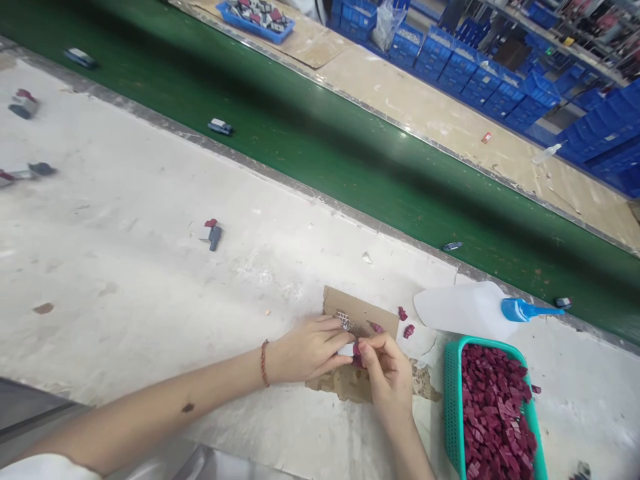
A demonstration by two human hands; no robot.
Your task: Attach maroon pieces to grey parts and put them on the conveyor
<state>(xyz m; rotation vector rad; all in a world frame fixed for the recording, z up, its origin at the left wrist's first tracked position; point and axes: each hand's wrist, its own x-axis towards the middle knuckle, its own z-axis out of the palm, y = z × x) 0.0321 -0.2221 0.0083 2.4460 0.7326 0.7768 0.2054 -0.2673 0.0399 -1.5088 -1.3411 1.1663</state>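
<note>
One white block [346, 349] gripped by the left hand [313, 348] lies just left of the maroon piece [357, 349] pinched by the right hand [391, 367].

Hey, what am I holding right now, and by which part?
Your left hand holds a small white piece by its sides. Your right hand seems to pinch a maroon piece; exactly where is hidden by the fingers.
</note>
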